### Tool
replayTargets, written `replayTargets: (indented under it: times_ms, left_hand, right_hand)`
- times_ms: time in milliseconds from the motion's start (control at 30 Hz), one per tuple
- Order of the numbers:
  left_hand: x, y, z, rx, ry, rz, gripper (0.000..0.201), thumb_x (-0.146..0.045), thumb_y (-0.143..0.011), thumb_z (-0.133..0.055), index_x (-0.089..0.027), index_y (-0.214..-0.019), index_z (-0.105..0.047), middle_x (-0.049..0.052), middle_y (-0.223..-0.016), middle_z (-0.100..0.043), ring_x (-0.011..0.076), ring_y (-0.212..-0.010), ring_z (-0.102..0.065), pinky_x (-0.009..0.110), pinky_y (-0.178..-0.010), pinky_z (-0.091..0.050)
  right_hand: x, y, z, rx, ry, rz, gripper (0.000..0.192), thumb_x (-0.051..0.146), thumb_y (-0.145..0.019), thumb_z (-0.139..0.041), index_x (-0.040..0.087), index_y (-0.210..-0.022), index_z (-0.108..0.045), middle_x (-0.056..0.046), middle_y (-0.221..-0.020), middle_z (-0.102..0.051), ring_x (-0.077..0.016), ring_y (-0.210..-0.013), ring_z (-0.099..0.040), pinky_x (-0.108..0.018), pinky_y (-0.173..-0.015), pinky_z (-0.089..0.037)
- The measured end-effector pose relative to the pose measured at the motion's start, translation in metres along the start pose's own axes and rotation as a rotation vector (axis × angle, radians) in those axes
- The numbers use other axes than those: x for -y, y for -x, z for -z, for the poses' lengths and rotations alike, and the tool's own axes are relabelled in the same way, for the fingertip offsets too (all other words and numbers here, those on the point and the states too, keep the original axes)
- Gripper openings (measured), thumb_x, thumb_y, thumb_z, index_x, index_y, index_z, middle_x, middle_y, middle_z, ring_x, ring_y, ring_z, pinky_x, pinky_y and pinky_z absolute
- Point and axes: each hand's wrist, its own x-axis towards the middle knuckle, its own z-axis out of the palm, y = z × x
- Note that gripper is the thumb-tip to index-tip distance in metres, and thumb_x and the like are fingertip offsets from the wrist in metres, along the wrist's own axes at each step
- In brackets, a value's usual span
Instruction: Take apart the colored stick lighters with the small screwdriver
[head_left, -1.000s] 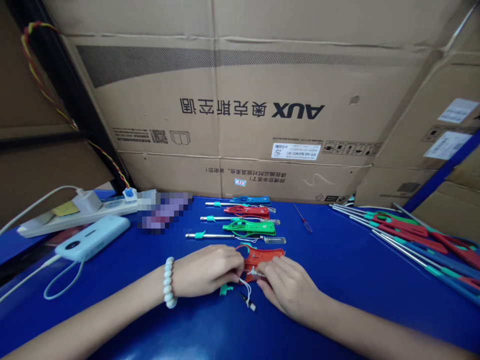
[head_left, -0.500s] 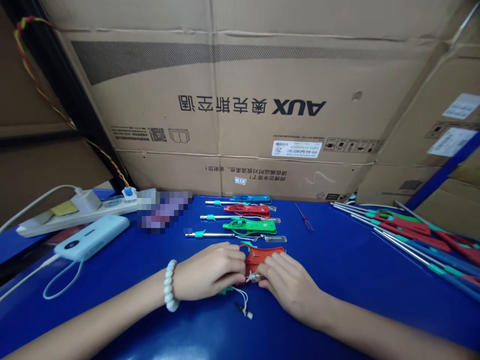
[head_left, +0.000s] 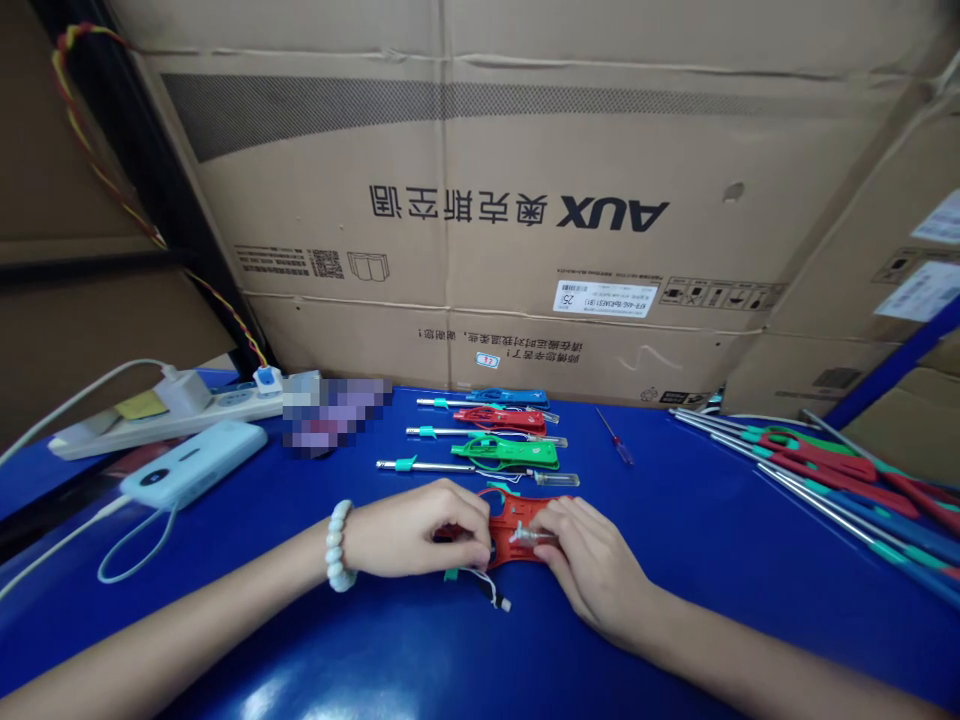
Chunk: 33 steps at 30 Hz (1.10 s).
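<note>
A red plastic handle piece (head_left: 517, 520) lies on the blue table (head_left: 675, 540) between my two hands. My left hand (head_left: 420, 527), with a white bead bracelet on the wrist, pinches its left end. My right hand (head_left: 592, 555) presses a small silver part (head_left: 527, 537) onto its middle. A thin white wire with a small black-and-white tip (head_left: 495, 592) trails from the piece toward me, beside a small teal clip (head_left: 450, 574).
Behind the hands lie three finished tools in a row: green (head_left: 510, 453), red (head_left: 499, 418) and blue (head_left: 502, 396), each with a metal rod. A small screwdriver (head_left: 616, 440) and a pile of rods (head_left: 840, 480) are on the right. A power bank (head_left: 193, 462) and power strip (head_left: 172, 415) are on the left. Cardboard boxes (head_left: 525, 200) stand behind.
Both hands and the red piece have shifted slightly away from me and to the right. The silver part now sits on the red piece's middle under my right fingers.
</note>
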Motion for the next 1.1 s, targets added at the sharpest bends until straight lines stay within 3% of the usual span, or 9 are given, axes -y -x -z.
replayTargets:
  times_ms: [167, 433, 633, 800, 933, 1100]
  left_hand:
    - [-0.001, -0.005, -0.017, -0.179, -0.063, 0.048, 0.016, -0.028, -0.095, -0.049, -0.016, -0.094, -0.06, 0.004, -0.089, -0.06, 0.0154, -0.081, -0.053, 0.026, -0.075, -0.041]
    - [-0.01, -0.009, -0.031, -0.251, 0.018, 0.092, 0.021, -0.027, -0.096, -0.046, -0.016, -0.082, -0.058, 0.0, -0.08, -0.059, 0.0138, -0.077, -0.051, 0.027, -0.078, -0.037]
    - [-0.006, -0.01, -0.035, -0.288, 0.462, 0.212, 0.025, -0.035, -0.088, -0.058, -0.013, -0.078, -0.06, 0.0, -0.073, -0.058, 0.0118, -0.068, -0.049, 0.022, -0.064, -0.04]
    - [-0.008, -0.011, -0.037, -0.236, 0.775, 0.214, 0.025, -0.033, -0.084, -0.062, -0.012, -0.072, -0.06, 0.004, -0.072, -0.064, 0.0132, -0.068, -0.055, 0.025, -0.069, -0.043]
    - [-0.011, -0.011, -0.04, -0.272, 0.733, 0.167, 0.026, -0.033, -0.087, -0.059, -0.012, -0.07, -0.059, 0.005, -0.075, -0.065, 0.0139, -0.071, -0.056, 0.026, -0.07, -0.044]
    - [-0.017, -0.01, -0.043, -0.287, 0.629, 0.221, 0.028, -0.038, -0.091, -0.054, -0.012, -0.081, -0.06, 0.005, -0.079, -0.064, 0.0147, -0.074, -0.057, 0.027, -0.071, -0.045]
  right_hand:
    - [0.0, 0.0, 0.0, 0.014, -0.009, 0.013, 0.017, 0.022, -0.097, -0.035, 0.015, -0.096, -0.051, -0.008, -0.081, -0.064, -0.0183, -0.07, -0.057, -0.031, -0.066, -0.045]
    - [0.0, -0.001, 0.002, 0.031, -0.085, 0.036, 0.013, 0.022, -0.096, -0.038, 0.017, -0.095, -0.05, -0.005, -0.077, -0.064, -0.0163, -0.064, -0.054, -0.029, -0.063, -0.042]
    - [0.001, -0.001, 0.005, 0.029, -0.064, 0.043, 0.02, 0.023, -0.098, -0.035, 0.015, -0.101, -0.053, -0.006, -0.08, -0.065, -0.0168, -0.069, -0.057, -0.03, -0.065, -0.041]
    - [0.0, 0.0, 0.004, -0.012, -0.127, 0.041, 0.022, 0.023, -0.1, -0.03, 0.017, -0.091, -0.05, -0.002, -0.07, -0.061, -0.0142, -0.057, -0.05, -0.029, -0.061, -0.037]
    - [-0.002, 0.001, 0.003, -0.041, -0.131, 0.025, 0.019, 0.022, -0.1, -0.031, 0.016, -0.093, -0.047, -0.002, -0.072, -0.061, -0.0141, -0.058, -0.05, -0.029, -0.061, -0.036]
    - [-0.001, -0.001, 0.004, -0.001, -0.137, 0.079, 0.02, 0.021, -0.099, -0.03, 0.017, -0.089, -0.047, -0.001, -0.069, -0.059, -0.0137, -0.057, -0.047, -0.028, -0.06, -0.033]
